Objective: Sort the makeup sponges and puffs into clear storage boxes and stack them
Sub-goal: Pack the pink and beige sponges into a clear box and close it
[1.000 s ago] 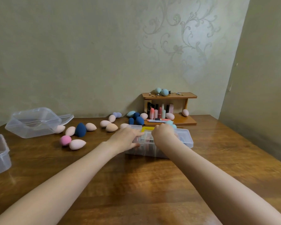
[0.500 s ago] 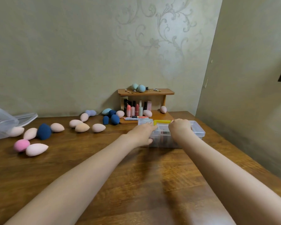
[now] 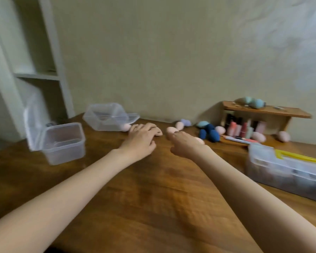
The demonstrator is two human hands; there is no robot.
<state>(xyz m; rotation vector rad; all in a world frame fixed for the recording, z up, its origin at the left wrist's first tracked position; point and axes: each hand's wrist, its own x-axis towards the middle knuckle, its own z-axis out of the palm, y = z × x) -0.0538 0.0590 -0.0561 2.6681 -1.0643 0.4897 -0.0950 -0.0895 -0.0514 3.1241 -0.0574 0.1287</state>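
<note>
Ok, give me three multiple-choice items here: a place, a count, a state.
1. Long clear box with yellow handle is: A) on the table, right side B) inside another box C) on the floor
2. Dark blue sponges beside the wooden rack: A) one B) three C) six
3. Left square clear box, its lid: A) raised B) shut C) missing
1 A, it sits at the right edge; 2 B, three cluster there; 3 A, it stands upright.
</note>
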